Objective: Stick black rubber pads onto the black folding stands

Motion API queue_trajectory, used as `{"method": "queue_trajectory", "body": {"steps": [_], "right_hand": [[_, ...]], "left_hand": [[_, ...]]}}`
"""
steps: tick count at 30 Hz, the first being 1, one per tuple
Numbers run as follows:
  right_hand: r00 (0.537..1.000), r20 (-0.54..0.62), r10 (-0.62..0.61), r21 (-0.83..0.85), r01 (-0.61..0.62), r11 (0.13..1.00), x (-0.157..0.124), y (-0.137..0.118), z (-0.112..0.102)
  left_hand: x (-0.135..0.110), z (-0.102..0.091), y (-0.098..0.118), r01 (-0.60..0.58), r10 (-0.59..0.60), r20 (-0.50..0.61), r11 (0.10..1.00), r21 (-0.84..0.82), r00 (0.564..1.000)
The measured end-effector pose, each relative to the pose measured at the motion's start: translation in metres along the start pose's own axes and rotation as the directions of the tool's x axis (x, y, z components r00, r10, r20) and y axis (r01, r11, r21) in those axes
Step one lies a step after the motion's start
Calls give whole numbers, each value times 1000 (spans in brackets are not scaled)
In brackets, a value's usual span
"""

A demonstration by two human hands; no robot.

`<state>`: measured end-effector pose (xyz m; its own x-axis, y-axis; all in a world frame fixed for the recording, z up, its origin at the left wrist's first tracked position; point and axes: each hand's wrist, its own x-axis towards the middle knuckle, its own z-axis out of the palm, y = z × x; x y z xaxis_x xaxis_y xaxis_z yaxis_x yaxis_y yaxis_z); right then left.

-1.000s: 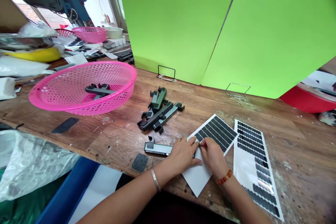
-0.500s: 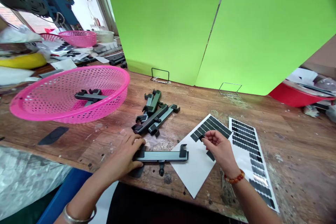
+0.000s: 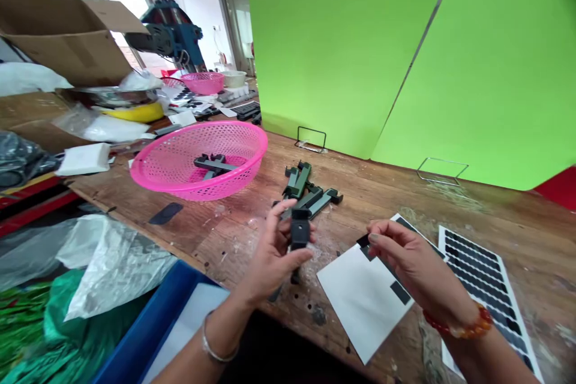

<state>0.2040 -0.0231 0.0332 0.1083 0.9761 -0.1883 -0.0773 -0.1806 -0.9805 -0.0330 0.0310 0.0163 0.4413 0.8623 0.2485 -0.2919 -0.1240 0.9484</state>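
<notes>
My left hand (image 3: 265, 264) grips a black and grey clamp-like bracket (image 3: 300, 231), lifted off the table with one end turned toward me. Between the thumb and fingers of my right hand (image 3: 411, 261) is a small black rectangular sticker (image 3: 362, 240). That hand is over a white backing sheet (image 3: 355, 297) with black rectangles on it, partly covered by the hand. Beyond my left hand lies a pile of similar brackets (image 3: 310, 195).
A pink perforated basket (image 3: 211, 191) with brackets inside stands at the left. A second sheet of black stickers (image 3: 483, 270) lies at the right. Green panels (image 3: 351, 54) with wire feet border the back. A dark oval piece (image 3: 166, 213) lies near the table's front edge.
My left hand has raised the bracket from the table and turned it end-on. My right hand has brought the sticker away from its row. The view has swung left.
</notes>
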Motion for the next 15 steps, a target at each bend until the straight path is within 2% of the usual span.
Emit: {"method": "queue_trajectory", "body": {"steps": [3,7,10,15], "right_hand": [[998,63,-31,-171,42,984,-6,-29,19],[992,121,-25,-295,59,954,-10,-54,41],[993,117,12,-326,27,945,-9,-58,50],[990,119,72,-337,-28,941,-7,-55,47]], "left_hand": [[-1,15,-16,43,-39,41,995,-89,998],[-2,23,-23,56,-46,138,996,-69,989],[-1,23,-22,55,-43,229,997,-50,972],[2,21,-22,78,-63,268,996,-49,961]]}}
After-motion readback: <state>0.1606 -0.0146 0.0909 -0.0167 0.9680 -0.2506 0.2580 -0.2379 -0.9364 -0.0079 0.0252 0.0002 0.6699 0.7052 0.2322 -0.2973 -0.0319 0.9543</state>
